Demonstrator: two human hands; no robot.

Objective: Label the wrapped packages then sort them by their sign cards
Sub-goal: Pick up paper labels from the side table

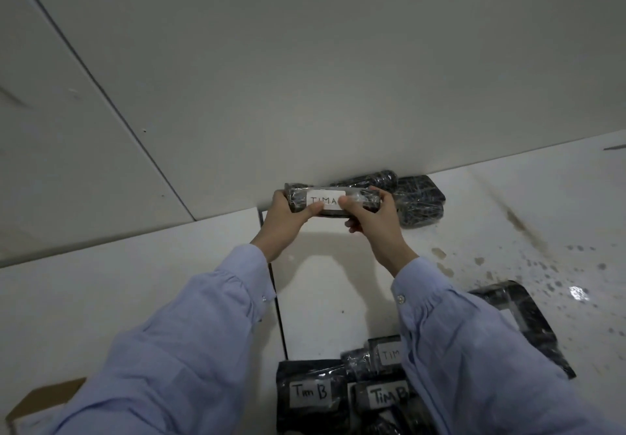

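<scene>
Head view: the only view; everything below is placed relative to the held package.
Held package: a black, oblong, plastic-wrapped package (330, 199), held level and face-up so its writing can be read, just in front of the foot of the pale wall (305, 62). Whether it touches the white tabletop (508, 204) I cannot tell.
Label: a white paper label (326, 199) reading "TIM A", on the package's upper face.
Left hand: the left hand (288, 218) grasps the package's left end, thumb on top beside the label, probably to steady it.
Right hand: the right hand (372, 221) grasps the right end, with the thumb lying over the label's right edge. I judge it is pressing that edge flat.
Far pile: a heap of dark wrapped packages (416, 201) lies just behind and to the right of the held package, against the wall. No labels show on them, so whether this is the "A" group is unclear.
Near group: dark wrapped packages marked "Tim B" (310, 394) lie well nearer than the held package, by the right sleeve, apparently kept apart as their own group.
Right side: one more black wrapped package (528, 316) lies nearer and to the right, its writing hidden.
Box: a brown cardboard box corner (37, 400) shows far nearer and to the left.
Sign cards: none visible.
Step in hand: likely finishing this label, then setting the package with its matching group.
</scene>
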